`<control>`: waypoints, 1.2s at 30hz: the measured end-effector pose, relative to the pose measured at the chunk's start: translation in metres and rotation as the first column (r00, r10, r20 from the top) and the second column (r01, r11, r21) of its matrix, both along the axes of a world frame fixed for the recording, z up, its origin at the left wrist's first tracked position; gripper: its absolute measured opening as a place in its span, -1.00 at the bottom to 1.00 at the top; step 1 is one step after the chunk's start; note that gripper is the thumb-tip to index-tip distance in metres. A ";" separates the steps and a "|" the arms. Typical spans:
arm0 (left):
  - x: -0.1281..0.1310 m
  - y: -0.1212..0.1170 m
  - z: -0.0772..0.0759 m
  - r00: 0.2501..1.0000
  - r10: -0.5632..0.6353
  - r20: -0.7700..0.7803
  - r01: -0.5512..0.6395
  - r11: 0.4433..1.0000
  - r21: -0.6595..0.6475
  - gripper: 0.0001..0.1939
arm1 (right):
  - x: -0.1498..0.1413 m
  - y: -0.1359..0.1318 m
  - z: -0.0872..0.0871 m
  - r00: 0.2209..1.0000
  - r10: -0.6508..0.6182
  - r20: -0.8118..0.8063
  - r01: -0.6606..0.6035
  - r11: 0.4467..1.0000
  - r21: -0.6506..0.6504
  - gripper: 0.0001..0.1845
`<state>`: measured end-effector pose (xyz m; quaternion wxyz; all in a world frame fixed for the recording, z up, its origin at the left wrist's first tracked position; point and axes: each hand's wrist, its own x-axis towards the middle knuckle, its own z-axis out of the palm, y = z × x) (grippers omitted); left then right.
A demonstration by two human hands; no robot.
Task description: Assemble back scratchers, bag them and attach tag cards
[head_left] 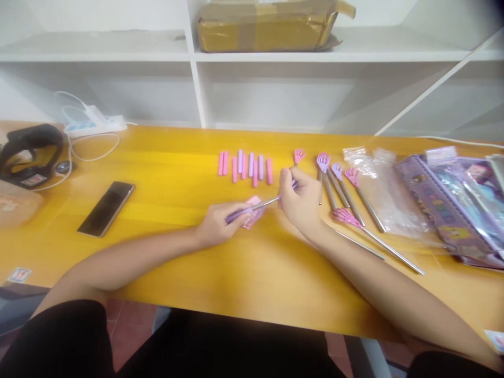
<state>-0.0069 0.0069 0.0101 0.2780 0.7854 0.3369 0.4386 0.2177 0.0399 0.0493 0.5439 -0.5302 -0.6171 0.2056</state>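
Note:
My left hand (pixel 218 223) is closed around the purple grip of a telescopic back scratcher (pixel 258 206) whose thin metal rod runs right. My right hand (pixel 300 199) pinches the rod's other end above the yellow table (pixel 177 173); the scratcher's claw head is hidden inside that hand. A small pink item (pixel 253 201) lies under the rod between the hands. Several pink and lilac rubber grips (pixel 244 166) lie in a row behind the hands. Several claw-headed scratchers (pixel 346 191) with metal rods lie to the right of my right hand.
A phone (pixel 106 208) lies face up at the left, with a black headset (pixel 29 152) and a white power strip (pixel 94 123) behind it. Clear plastic bags (pixel 388 184) and purple boxes (pixel 449 202) sit at the right. White shelves with a cardboard parcel (pixel 268 26) stand behind.

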 end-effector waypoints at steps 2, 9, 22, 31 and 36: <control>0.000 0.001 0.000 1.000 -0.004 -0.001 0.004 1.000 -0.030 -0.72 | -0.001 0.002 -0.009 1.000 -0.009 -0.016 0.009 1.000 -0.010 -0.34; 0.001 0.000 0.000 0.998 -0.022 -0.054 0.016 0.993 -0.118 -0.71 | -0.002 -0.005 -0.025 0.999 -0.015 -0.034 0.012 0.997 -0.075 -0.39; -0.024 0.049 0.064 0.979 -0.203 0.031 0.181 0.784 -0.593 -0.52 | 0.067 0.011 0.036 0.522 0.131 0.843 -0.394 0.913 0.103 -0.68; -0.003 0.027 0.170 0.648 0.279 -0.709 -0.042 0.942 0.332 -0.70 | 0.051 0.003 0.098 0.352 -0.164 0.921 -0.333 0.898 0.287 -0.74; 0.020 0.010 0.176 0.511 0.444 -0.736 -0.097 0.881 0.464 -0.82 | 0.027 -0.013 0.111 0.416 -0.122 0.901 -0.298 0.918 0.263 -0.80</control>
